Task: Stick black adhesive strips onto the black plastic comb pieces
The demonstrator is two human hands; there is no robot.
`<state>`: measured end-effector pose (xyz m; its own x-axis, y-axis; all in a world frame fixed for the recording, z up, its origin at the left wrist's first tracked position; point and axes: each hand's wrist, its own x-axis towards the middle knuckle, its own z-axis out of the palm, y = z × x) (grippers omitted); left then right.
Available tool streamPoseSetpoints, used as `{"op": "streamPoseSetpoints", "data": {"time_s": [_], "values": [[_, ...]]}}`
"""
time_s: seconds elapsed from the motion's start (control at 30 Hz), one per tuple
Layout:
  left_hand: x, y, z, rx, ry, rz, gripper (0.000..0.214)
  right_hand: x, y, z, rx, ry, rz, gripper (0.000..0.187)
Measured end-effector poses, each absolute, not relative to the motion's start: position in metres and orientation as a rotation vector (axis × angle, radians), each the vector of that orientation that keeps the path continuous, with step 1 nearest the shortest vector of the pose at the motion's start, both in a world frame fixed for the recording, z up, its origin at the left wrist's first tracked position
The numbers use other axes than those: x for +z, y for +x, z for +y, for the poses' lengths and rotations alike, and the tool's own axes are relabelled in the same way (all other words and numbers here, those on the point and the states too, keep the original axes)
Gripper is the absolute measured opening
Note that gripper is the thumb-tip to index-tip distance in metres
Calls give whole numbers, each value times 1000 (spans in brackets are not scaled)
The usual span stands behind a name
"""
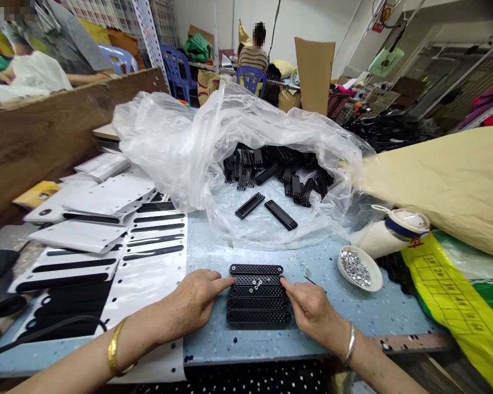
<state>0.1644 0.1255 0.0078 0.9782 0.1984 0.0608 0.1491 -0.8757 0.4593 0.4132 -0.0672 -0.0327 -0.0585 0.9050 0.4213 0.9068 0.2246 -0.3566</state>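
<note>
Several black perforated plastic strips (258, 317) lie stacked in a row, one below another, on the blue speckled table. Small silvery nuts (256, 284) are scattered over the middle strips, and the top strip (257, 269) has a small bright ring at each end. My left hand (193, 301) rests its index fingertip on the left end of the second strip, with the other fingers curled. At that strip's right end is the index fingertip of my right hand (318, 314), its other fingers folded. Anything tiny under the fingertips is hidden.
A white bowl of small metal nuts (355, 268) stands at right by a white bottle (388, 230). Behind, a clear plastic bag (181, 148) lies open with many black strips. White sheets with black strips (156, 230) lie left. Two other people (252, 54) (72, 44) sit farther back.
</note>
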Motion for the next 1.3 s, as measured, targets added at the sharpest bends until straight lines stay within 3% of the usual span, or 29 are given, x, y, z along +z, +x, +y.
{"op": "streamPoseSetpoints", "data": {"time_s": [0.3, 1.3], "values": [[-6, 180, 120, 299, 2498, 477, 30, -32, 413, -67, -21, -1645, -1930, 35], [8, 200, 129, 86, 2508, 473, 21, -34, 413, -66, -60, -1631, -1926, 37]]}}
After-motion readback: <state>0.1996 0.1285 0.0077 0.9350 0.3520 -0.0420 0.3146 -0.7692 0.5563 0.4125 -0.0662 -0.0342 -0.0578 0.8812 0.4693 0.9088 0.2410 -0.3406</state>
